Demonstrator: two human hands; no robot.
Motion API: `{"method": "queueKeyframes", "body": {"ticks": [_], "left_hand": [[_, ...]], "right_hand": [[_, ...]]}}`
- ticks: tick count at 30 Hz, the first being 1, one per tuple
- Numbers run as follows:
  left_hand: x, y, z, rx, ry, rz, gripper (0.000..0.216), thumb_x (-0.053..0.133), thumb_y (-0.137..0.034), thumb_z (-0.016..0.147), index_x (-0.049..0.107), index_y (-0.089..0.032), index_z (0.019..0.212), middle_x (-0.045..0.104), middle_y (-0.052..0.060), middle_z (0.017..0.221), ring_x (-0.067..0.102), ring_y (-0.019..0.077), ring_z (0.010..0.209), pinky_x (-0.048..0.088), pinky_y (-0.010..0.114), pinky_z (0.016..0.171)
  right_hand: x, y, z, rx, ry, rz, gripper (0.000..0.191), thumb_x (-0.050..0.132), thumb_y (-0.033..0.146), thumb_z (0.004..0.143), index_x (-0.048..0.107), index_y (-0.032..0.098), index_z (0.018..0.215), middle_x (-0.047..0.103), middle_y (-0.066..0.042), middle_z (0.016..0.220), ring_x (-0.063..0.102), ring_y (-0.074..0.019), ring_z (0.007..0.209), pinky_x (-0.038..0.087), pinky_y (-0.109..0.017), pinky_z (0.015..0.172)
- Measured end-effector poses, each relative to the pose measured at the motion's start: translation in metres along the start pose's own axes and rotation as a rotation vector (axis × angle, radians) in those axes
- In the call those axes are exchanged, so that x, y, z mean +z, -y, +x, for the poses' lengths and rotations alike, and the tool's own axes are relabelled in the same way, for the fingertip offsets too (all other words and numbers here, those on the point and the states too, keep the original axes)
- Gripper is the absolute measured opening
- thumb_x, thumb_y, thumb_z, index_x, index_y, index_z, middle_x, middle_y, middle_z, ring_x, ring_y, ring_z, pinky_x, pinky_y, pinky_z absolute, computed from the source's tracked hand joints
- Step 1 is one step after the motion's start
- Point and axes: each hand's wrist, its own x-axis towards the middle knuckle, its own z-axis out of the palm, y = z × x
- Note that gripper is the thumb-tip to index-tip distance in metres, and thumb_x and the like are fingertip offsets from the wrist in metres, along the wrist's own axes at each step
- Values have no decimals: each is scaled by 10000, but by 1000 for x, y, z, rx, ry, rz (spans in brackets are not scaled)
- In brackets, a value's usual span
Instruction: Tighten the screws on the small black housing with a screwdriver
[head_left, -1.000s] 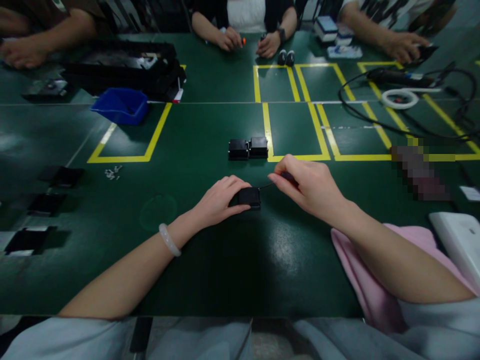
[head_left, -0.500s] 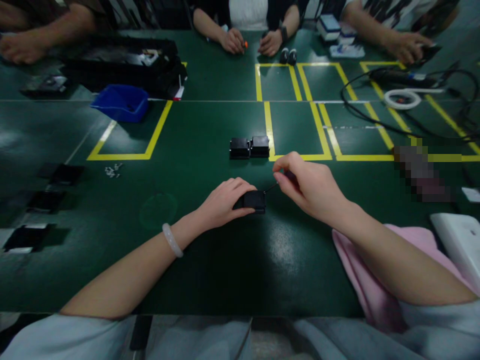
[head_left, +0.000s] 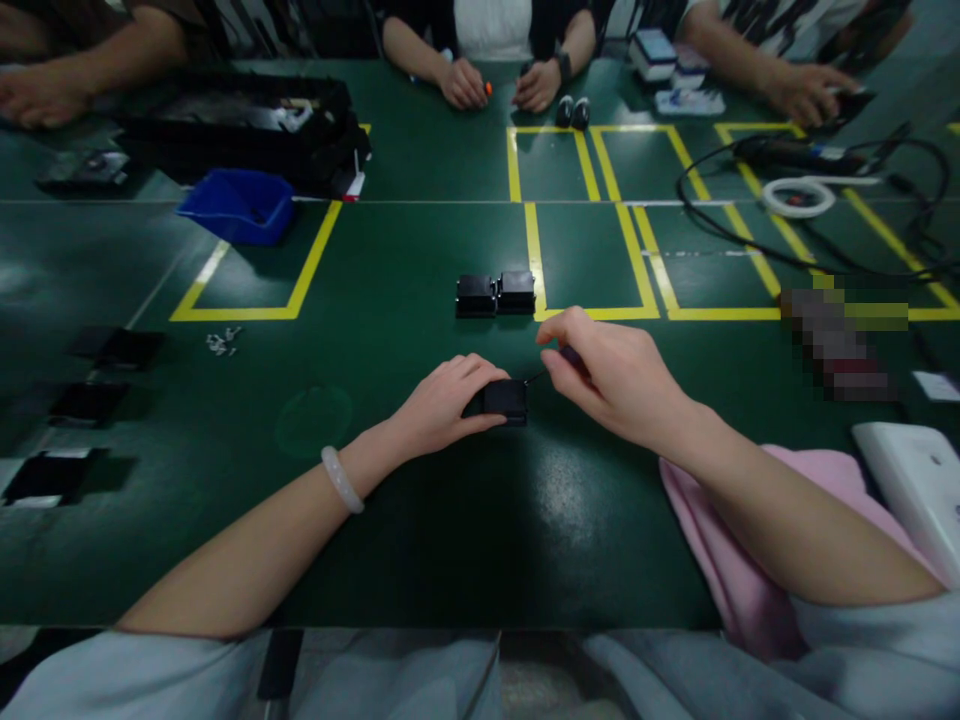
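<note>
My left hand is closed around a small black box and holds it against the green table. In my right hand is a thin screwdriver; its shaft reaches the right side of the box, and most of its dark handle is hidden by my fingers. Just beyond my hands stand two similar black boxes, side by side. Several small screws lie in a loose pile to the left.
Flat black parts lie at the far left. A blue bin stands before a large black housing. Black cables run at the right, above a pink cloth and a white device. Other people's hands rest across the table.
My right hand has moved slightly closer to the box, so less of the screwdriver shaft shows. The left hand still holds the box in place. The whole view has shifted a little.
</note>
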Motion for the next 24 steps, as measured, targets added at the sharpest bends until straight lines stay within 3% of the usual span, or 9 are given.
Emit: {"method": "queueKeyframes", "body": {"ticks": [4, 9, 15, 20, 24], "left_hand": [[0, 0, 0, -7, 1, 2, 393, 605, -425, 931, 509, -198, 1237, 570, 89, 1198, 534, 243, 1074, 441, 389, 923], [-1, 0, 0, -3, 5, -9, 386, 592, -430, 938, 514, -202, 1240, 573, 92, 1199, 533, 248, 1089, 438, 397, 936], [-1, 0, 0, -5, 12, 2, 414, 584, -432, 942, 499, -217, 1285, 570, 90, 1211, 529, 251, 1100, 436, 409, 949], [-1, -1, 0, -7, 15, 0, 402, 587, -428, 939, 507, -217, 1272, 571, 92, 1205, 533, 251, 1091, 443, 403, 935], [-1, 0, 0, 3, 7, 9, 418, 599, -416, 934, 501, -219, 1290, 574, 87, 1200, 531, 248, 1085, 441, 397, 934]], "right_hand": [[-1, -1, -1, -3, 21, -25, 213, 424, 355, 973, 544, 188, 915, 626, -4, 702, 568, -137, 613, 333, -252, 598], [-1, 0, -1, 12, 13, 5, 170, 417, 249, 945, 536, 164, 1033, 647, -16, 767, 570, -131, 614, 354, -251, 614], [0, 1, 1, 10, 45, -30, 222, 402, 349, 974, 547, 185, 941, 636, -17, 727, 574, -148, 631, 343, -261, 620], [0, 2, 0, 30, 41, 10, 198, 392, 264, 950, 531, 177, 1060, 638, -15, 750, 565, -142, 619, 352, -258, 623], [0, 1, -1, 10, 44, 16, 231, 392, 362, 978, 545, 190, 951, 653, -22, 751, 578, -147, 637, 354, -261, 629]]}}
